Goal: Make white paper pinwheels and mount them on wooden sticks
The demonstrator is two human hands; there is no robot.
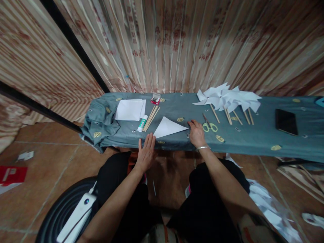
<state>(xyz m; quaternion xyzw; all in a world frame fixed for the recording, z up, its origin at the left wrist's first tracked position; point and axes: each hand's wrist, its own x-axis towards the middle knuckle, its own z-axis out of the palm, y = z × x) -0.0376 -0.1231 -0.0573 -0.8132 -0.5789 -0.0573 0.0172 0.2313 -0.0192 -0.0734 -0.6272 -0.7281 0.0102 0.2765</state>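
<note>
A white sheet of paper folded into a triangle (169, 127) lies near the front edge of the cloth-covered table. My left hand (147, 153) has its fingers stretched out, the fingertips at the triangle's lower left corner. At the pointed right tip, my right hand (197, 133) has bent fingers closed on the paper. Green-handled scissors (209, 126) lie just beyond that hand. Left of the triangle are a glue stick (142, 123) and several thin wooden sticks (152, 118). A small open red box (155, 99) with tiny pieces in it sits behind them.
White paper sheets (129, 110) lie at the table's left. Several paper pinwheels (227, 97) on sticks are heaped at the back right, with a dark phone (286, 122) farther right. A white power bank (77, 217) rests on a black round stool (50, 219). A striped curtain (162, 44) hangs behind.
</note>
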